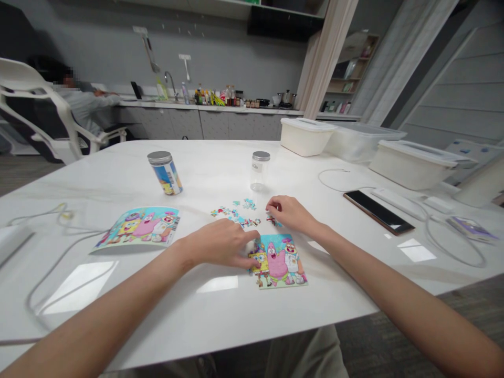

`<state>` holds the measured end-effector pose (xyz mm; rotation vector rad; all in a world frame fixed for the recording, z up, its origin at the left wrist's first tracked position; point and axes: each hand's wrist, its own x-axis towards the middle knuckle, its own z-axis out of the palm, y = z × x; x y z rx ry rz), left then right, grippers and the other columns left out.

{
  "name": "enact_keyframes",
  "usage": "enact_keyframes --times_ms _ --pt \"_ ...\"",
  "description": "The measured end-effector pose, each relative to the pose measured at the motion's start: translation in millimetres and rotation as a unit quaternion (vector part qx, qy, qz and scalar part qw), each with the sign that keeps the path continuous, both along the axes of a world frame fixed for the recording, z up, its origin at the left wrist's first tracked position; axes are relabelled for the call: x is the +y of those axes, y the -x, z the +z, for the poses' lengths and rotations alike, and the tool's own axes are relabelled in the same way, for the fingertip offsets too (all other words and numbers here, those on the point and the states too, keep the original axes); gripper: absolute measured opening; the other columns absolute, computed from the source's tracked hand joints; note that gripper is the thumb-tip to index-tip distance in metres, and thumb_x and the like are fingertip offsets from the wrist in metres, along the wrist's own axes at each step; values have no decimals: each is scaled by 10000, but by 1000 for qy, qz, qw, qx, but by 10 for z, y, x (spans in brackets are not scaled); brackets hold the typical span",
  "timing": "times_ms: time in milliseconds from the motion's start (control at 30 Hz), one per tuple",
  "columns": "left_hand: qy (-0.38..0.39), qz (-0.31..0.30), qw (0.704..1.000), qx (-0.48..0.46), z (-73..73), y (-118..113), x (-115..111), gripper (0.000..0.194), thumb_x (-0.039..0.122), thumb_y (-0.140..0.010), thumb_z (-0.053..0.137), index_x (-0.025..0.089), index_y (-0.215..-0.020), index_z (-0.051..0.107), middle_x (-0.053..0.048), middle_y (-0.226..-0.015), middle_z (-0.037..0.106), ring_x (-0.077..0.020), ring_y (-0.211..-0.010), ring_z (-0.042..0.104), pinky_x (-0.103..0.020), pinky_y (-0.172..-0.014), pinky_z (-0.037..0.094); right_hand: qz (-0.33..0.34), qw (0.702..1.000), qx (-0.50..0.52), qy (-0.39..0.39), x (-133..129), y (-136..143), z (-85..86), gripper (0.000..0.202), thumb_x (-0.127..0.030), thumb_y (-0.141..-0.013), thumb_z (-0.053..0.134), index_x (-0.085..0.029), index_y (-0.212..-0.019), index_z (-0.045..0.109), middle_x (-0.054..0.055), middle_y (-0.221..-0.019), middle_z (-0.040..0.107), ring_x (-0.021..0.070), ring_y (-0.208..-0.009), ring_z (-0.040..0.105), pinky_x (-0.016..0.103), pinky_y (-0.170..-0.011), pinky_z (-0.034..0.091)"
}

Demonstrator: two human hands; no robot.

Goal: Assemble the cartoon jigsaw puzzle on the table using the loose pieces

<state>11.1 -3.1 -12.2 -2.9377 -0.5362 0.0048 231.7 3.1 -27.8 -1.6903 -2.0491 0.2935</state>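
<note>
Taking the SpongeBob jigsaw puzzle on the counter as clock centre, the left forearm is extended in from eight o'clock, palm down; the left hand is placed at nine o'clock, thumb and forefinger parted at the puzzle's edge. The right hand is held at twelve o'clock, fingers curled over loose pieces. Whether a piece is held in either grip cannot be told. Scattered puzzle pieces are seen towards eleven o'clock. On the puzzle, yellow, pink and white-suited characters are shown against blue.
</note>
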Motion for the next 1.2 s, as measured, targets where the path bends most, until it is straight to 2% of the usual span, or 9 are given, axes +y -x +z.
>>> enact_keyframes --times_ms 400,567,667,800,867,967,1067,1200 --pt "-10 -17 1000 6 4 8 -24 495 610 -883 442 170 -1044 601 -30 -552 620 -176 -481 579 -276 -461 281 12 1000 -2 4 -10 -1 -3 156 -175 -854 524 -167 -819 676 48 -794 689 152 -695 571 254 -626 382" --pt "16 0 1000 12 69 45 8 705 767 -827 345 172 -1127 575 -43 -615 649 -192 -536 606 -278 -503 332 29 1000 1 6 -3 -10 3 164 -170 -862 513 -153 -828 673 57 -790 683 152 -686 566 260 -629 390" --pt "22 14 999 27 108 66 26 841 854 -740 330 173 -1174 563 -49 -631 654 -212 -557 610 -283 -517 354 78 997 -1 15 -13 -44 66 145 -151 -851 531 -159 -829 674 42 -799 675 137 -699 570 250 -661 412" --pt "12 24 999 43 117 77 34 818 837 -755 347 177 -1185 568 -66 -660 668 -221 -569 619 -287 -522 362 217 973 31 76 -66 -114 211 140 -168 -856 544 -175 -896 678 24 -856 681 121 -736 576 233 -680 438" --pt "9 26 999 40 107 77 40 795 825 -767 348 182 -1178 573 -69 -668 674 -216 -566 622 -283 -519 357 259 957 44 120 -98 -142 274 122 -178 -846 559 -176 -880 676 14 -828 675 115 -709 565 230 -645 436" --pt "7 23 999 33 93 73 53 766 821 -760 373 189 -1134 593 -54 -630 660 -206 -549 619 -271 -499 334 284 941 39 179 -129 -164 320 45 -221 -791 651 -181 -803 667 -6 -752 637 110 -664 537 228 -617 433" --pt "2 19 999 27 87 69 59 717 793 -767 423 192 -1116 599 -30 -579 626 -193 -522 603 -261 -474 305 286 935 33 207 -136 -168 313 125 -280 -737 724 -181 -770 657 -18 -701 595 109 -639 515 230 -595 425" --pt "3 17 1000 20 78 64 52 657 759 -791 445 187 -1070 610 -8 -536 585 -168 -485 567 -248 -466 301 286 931 33 225 -130 -164 277 159 -321 -740 722 -184 -781 653 -21 -688 582 107 -621 502 232 -571 413"
